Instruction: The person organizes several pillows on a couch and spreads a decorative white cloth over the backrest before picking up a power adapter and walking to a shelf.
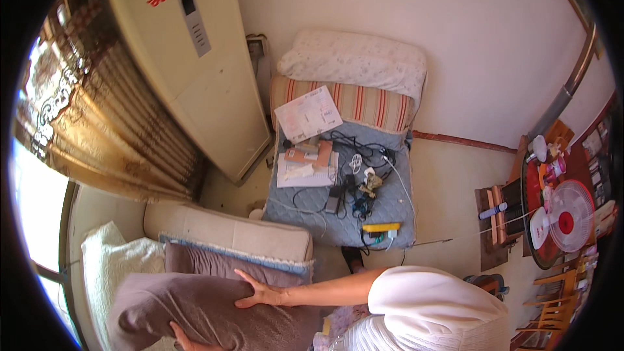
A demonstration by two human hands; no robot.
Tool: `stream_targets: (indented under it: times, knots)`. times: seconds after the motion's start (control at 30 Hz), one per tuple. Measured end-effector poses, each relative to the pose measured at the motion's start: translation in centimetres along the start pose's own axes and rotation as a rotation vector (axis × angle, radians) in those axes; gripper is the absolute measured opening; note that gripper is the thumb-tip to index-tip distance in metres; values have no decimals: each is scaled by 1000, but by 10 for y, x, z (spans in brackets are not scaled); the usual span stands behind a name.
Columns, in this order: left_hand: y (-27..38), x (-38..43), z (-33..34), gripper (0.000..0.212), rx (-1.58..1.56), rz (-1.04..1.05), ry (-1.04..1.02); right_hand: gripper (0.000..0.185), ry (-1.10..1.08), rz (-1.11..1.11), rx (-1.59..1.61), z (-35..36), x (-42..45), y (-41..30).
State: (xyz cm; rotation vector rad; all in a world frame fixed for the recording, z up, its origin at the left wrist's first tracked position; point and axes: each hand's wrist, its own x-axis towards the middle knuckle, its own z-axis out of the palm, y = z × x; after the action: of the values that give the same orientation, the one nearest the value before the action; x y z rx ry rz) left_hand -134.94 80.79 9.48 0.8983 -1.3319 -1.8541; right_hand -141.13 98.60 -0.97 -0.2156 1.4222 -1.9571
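Note:
A bulky mauve-brown fabric bundle (195, 297), perhaps a folded blanket or a cushion, lies across the lower left. My right hand (261, 293) rests on top of it, fingers and thumb spread on the cloth. At the bundle's lower edge, my left hand (187, 342) has hold of the fabric; much of this hand is cut off by the frame. Beyond the bundle, similar mauve cloth (224, 264) covers the seat beside a beige sofa arm (229, 228). A white quilted cushion or cover (105, 258) lies to the left of the bundle.
A blue quilted seat (302, 209) ahead carries papers (309, 114), tangled black cables (358, 141) and a yellow item (381, 227). Left stand a floor air conditioner (195, 83) and curtain (122, 126). Rightward, a fan (568, 217) stands on a round table, its cord crossing the floor.

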Motion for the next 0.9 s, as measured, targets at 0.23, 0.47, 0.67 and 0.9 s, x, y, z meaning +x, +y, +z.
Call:
stream_targets:
  times: [0.23, 0.47, 0.67, 0.9]
  knots:
    - [41, -37, 137, 45, 52, 290, -3, 82, -130, -818, -415, -38, 42, -169]
    - [0, -67, 370, 36, 129, 407, -630, 44, 362, -1213, -1236, -150, -19, -361]
    - [-176, -176, 588, 31, 755, 500, -1278, 22, 928, -353, -1348, -432, -115, -318]
    - [-270, -420, 554, 30, 778, 713, -2206, 41, 1675, -235, -231, -502, -402, -84]
